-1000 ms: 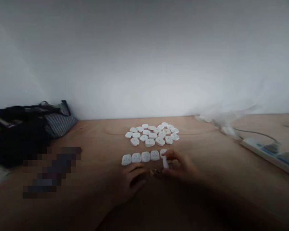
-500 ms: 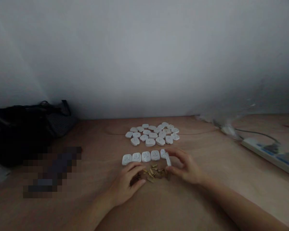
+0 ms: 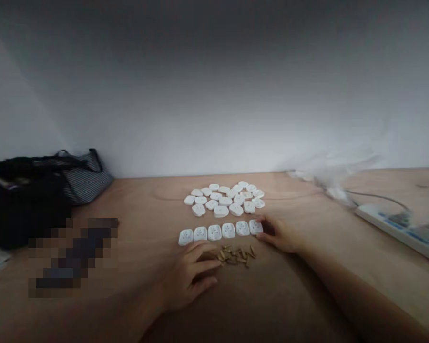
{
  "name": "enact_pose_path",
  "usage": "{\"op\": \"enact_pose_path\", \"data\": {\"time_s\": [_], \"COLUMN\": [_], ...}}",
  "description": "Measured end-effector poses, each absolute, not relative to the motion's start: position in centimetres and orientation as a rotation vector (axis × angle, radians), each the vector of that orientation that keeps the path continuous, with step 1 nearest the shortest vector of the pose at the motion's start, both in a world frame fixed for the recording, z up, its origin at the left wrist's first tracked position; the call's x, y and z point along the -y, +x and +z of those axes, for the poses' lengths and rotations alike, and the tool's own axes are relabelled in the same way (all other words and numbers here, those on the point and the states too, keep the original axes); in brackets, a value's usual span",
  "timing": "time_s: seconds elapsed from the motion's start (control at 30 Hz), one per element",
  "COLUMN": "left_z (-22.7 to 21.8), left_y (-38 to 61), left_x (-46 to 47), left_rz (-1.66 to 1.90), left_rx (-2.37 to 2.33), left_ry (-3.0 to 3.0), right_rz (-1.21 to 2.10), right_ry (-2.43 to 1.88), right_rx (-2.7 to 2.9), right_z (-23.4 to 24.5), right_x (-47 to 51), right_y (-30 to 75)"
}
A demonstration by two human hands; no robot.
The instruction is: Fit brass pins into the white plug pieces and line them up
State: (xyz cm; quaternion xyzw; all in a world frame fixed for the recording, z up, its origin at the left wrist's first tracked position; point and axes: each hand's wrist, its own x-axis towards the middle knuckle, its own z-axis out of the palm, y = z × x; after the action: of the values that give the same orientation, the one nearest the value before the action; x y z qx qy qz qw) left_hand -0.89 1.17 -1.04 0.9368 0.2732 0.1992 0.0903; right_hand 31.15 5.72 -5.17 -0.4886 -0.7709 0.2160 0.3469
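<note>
At the right end of a row of white plastic socket housings (image 3: 214,232), my right hand (image 3: 280,236) grips one white socket housing (image 3: 255,227) between thumb and fingers. That piece lies flat on the table, level with the others, its pin holes facing up. My left hand (image 3: 191,275) rests below the row's left part with fingers apart, holding nothing. Its fingertips reach the left edge of a loose heap of small brass pins (image 3: 238,257), which lies between my hands. Behind the row, a larger group of white housings (image 3: 226,201) is scattered.
On the right lies a white power strip (image 3: 396,227) with plugs and a dark cable, near a clear plastic bag (image 3: 329,174). A black bag (image 3: 25,200) and a striped bag (image 3: 87,178) stand at left, behind a pixelated dark object (image 3: 75,257). A pale wall (image 3: 214,95) closes the back.
The right hand's housing, tilted on edge earlier, now lies flat at the row's end. Another housing beside it has come into full view. My left hand's fingers have spread slightly.
</note>
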Motion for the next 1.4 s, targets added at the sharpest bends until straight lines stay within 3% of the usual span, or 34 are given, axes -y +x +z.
{"op": "enact_pose_path", "data": {"time_s": [0.2,0.37,0.8,1.0,1.4], "left_z": [-1.7,-2.8,-2.6,-1.8,-0.9], "left_y": [-1.4,-1.9,-0.4,-2.0,-2.1], "left_x": [-1.4,-2.1,-3.7,-1.2,-0.1], "left_rz": [0.641,0.373,0.338,0.255,0.165], "left_rx": [-1.222,-1.502,-1.368,-1.038,-1.040], "left_ry": [2.882,2.813,2.747,2.813,2.800], "right_rz": [0.447,0.190,0.297,0.380,0.501], "right_ry": [-1.234,-1.185,-1.202,-1.012,-0.953], "right_rx": [2.088,2.418,2.421,2.591,2.666], "right_z": [-4.2,-3.6,-4.1,-3.0,-2.5], "right_x": [-4.2,-2.3,-2.0,-0.3,0.3], "right_y": [30.2,28.2,28.3,28.9,28.9]}}
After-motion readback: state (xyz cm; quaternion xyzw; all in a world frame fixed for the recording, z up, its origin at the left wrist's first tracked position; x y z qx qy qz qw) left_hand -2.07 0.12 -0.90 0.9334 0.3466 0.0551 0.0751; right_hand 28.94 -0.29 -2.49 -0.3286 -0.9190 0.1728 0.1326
